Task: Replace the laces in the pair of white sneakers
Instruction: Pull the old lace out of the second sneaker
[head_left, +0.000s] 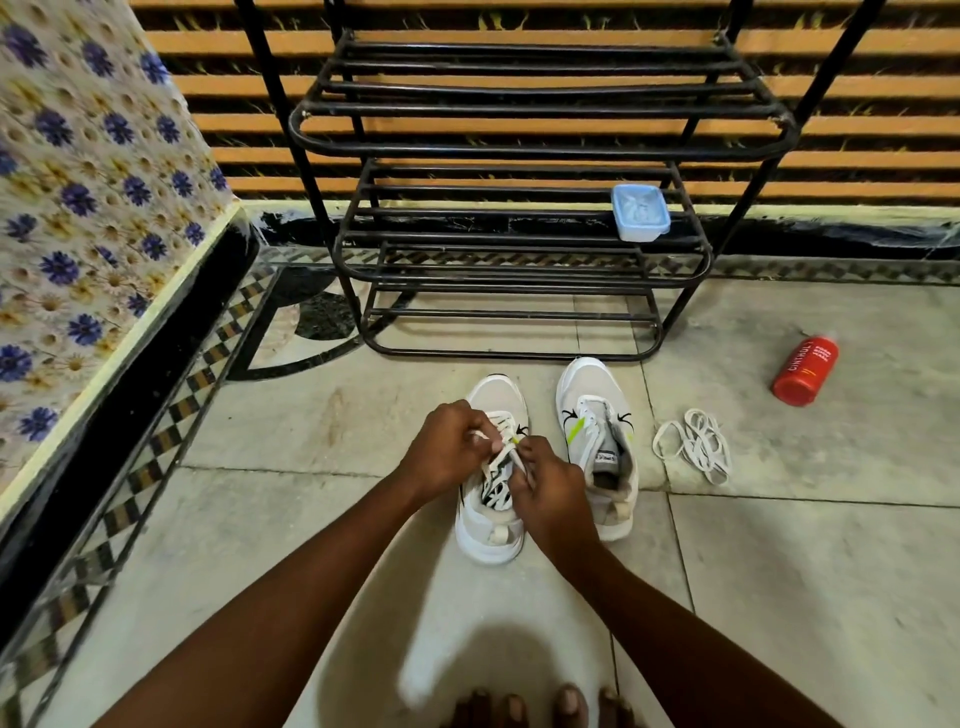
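Two white sneakers stand side by side on the tiled floor (779, 597), toes toward a black rack (519, 249). Left hand (451, 451) is curled, pinching a white lace (501, 460) over the left sneaker (491, 530). Right hand (551, 491) is curled on the same lace, just beside the left hand. Right sneaker (597, 415) stands unlaced, tongue exposed. A loose lace bundle (696, 446) lies just right of it. A red bottle (802, 370) lies farther right. A blue-lidded box (640, 212) sits on the rack.

open floor (311, 441) left of my hands; right side's crowded by the other sneaker (597, 447), loose laces (693, 447), rack (514, 291) ahead
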